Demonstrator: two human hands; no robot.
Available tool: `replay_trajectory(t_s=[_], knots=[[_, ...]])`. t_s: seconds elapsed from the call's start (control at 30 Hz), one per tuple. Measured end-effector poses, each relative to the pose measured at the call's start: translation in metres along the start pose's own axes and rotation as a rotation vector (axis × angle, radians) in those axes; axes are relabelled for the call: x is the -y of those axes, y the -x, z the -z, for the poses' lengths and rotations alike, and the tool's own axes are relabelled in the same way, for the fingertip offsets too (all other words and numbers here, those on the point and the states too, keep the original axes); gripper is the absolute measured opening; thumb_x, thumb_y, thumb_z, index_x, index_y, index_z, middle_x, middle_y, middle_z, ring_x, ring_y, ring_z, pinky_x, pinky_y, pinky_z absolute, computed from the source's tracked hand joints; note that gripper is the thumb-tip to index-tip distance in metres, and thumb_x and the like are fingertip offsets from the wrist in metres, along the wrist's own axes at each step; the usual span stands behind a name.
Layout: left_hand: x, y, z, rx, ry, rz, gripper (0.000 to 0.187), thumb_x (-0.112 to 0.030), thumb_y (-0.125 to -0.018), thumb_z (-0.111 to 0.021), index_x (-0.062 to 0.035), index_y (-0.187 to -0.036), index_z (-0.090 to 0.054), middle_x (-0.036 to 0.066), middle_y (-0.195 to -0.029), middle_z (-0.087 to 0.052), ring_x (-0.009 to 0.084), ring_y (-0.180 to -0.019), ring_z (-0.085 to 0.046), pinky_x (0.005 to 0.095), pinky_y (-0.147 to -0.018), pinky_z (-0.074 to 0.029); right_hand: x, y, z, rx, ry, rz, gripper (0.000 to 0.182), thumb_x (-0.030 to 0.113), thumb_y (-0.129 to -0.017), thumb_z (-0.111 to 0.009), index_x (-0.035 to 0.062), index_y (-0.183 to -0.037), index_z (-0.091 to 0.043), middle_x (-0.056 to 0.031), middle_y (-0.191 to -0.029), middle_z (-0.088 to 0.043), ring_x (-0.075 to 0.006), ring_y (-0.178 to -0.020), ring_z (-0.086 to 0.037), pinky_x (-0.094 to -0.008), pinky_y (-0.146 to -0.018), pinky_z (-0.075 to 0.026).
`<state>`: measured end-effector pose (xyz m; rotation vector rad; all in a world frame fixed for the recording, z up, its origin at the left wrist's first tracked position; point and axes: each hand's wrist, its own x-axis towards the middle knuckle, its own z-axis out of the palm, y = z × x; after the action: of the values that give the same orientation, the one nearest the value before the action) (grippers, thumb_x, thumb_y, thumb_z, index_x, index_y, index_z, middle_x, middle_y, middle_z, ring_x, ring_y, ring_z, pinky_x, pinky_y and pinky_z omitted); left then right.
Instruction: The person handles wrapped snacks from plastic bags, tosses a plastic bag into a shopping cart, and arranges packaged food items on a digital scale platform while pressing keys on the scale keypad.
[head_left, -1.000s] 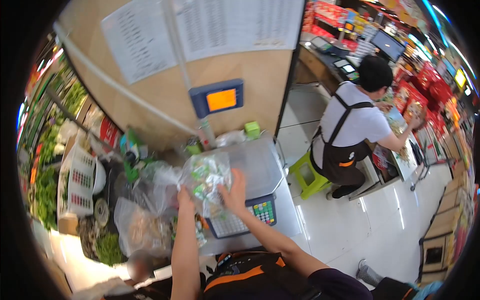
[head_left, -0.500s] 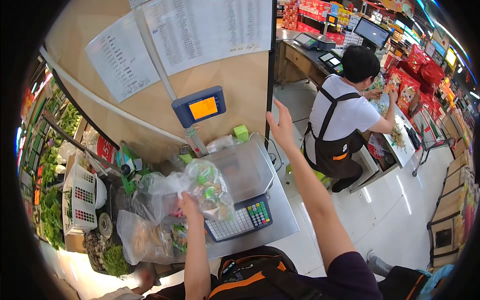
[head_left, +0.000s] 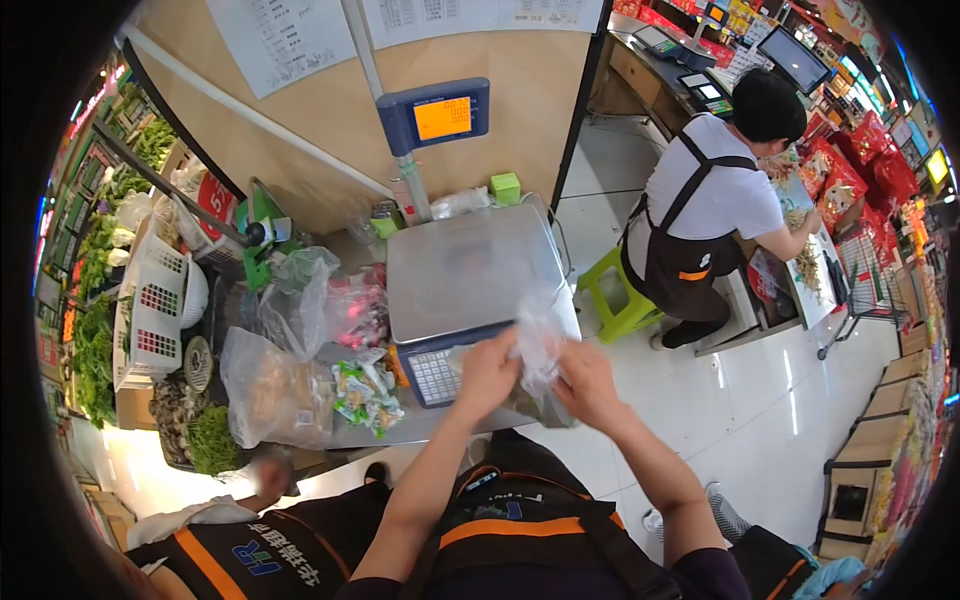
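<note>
In front of the weighing scale, my left hand (head_left: 488,376) and my right hand (head_left: 590,384) are both closed on the gathered top of a clear plastic bag (head_left: 540,345). The bag's lower part is largely hidden behind my hands and wrists. The scale's bare metal plate (head_left: 460,265) lies just beyond them, and my left hand partly covers its keypad (head_left: 432,380). An orange-lit display (head_left: 443,118) stands on a pole above the plate. To the left of the scale are small green-and-white packets (head_left: 365,395) and a bag with pink-red contents (head_left: 357,308).
A large clear bag (head_left: 275,390) with orange-brown contents lies at the counter's left. White baskets (head_left: 155,310) and leafy greens (head_left: 95,375) stand beyond it. A person in an apron (head_left: 700,210) works at another counter, near a green stool (head_left: 615,300). Another aproned person (head_left: 250,550) is close at left.
The bag has moved from the scale's left side to its front right. My right hand, earlier raised and open, has come down onto the bag's top. The view has shifted.
</note>
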<state>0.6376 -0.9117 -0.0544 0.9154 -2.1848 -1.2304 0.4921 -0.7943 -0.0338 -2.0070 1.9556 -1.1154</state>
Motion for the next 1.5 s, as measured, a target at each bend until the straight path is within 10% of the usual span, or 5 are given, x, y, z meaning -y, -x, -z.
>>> replay_trajectory(t_s=[0.4,0.6,0.77,0.87,1.5], knots=[[-0.047,-0.002,-0.072,0.409,-0.032,-0.030,0.078,-0.037,-0.065,-0.082,-0.0097,-0.131,-0.049,0.015,-0.127,-0.053,0.0314,-0.120,-0.047,0.0381,-0.098,-0.039,-0.094,0.049,0.056,-0.023,-0.487,-0.492,0.016,0.002,-0.080,-0.052,0.0001,-0.096,-0.057,-0.0211,-0.072,-0.058,-0.0317,-0.061,-0.058,-0.0368,-0.059,-0.046],[-0.045,-0.071,-0.198,0.202,0.067,-0.002,0.029,-0.019,-0.073,-0.071,-0.0061,-0.098,-0.068,0.014,-0.092,-0.066,0.0320,-0.087,-0.062,0.0396,-0.078,-0.047,-0.196,0.044,0.128,0.084,-0.660,-0.559,0.026,0.000,-0.080,-0.054,-0.0001,-0.106,-0.057,-0.0084,-0.084,-0.060,-0.0139,-0.077,-0.057,-0.0270,-0.073,-0.046],[-0.085,-0.134,-0.240,0.027,0.048,0.118,0.021,-0.010,-0.073,-0.064,-0.0046,-0.093,-0.068,0.015,-0.086,-0.065,0.0351,-0.083,-0.061,0.0402,-0.074,-0.048,-0.259,0.018,0.192,0.052,-0.273,-0.092,0.101,0.022,-0.072,-0.079,0.0101,-0.146,-0.011,-0.0258,-0.142,-0.016,-0.0403,-0.130,-0.029,-0.0451,-0.099,-0.038],[-0.100,-0.175,-0.241,-0.033,-0.043,0.049,0.019,-0.009,-0.074,-0.062,-0.0053,-0.092,-0.068,0.014,-0.085,-0.066,0.0342,-0.081,-0.062,0.0404,-0.072,-0.048,-0.269,-0.018,0.202,0.260,-0.039,0.027,0.070,0.032,-0.071,-0.079,0.0084,-0.128,-0.046,-0.0287,-0.132,-0.036,-0.0460,-0.121,-0.042,-0.0469,-0.095,-0.042],[-0.088,-0.547,-0.128,-1.105,-0.828,-0.440,0.065,-0.025,-0.091,-0.053,-0.0001,-0.143,-0.023,0.024,-0.149,-0.017,0.0349,-0.137,-0.026,0.0496,-0.109,-0.025,-0.709,-0.291,-0.126,-0.095,0.150,-1.402,0.041,0.037,-0.091,-0.051,0.0117,-0.123,-0.055,-0.0161,-0.110,-0.062,-0.0339,-0.091,-0.063,-0.0438,-0.073,-0.051]])
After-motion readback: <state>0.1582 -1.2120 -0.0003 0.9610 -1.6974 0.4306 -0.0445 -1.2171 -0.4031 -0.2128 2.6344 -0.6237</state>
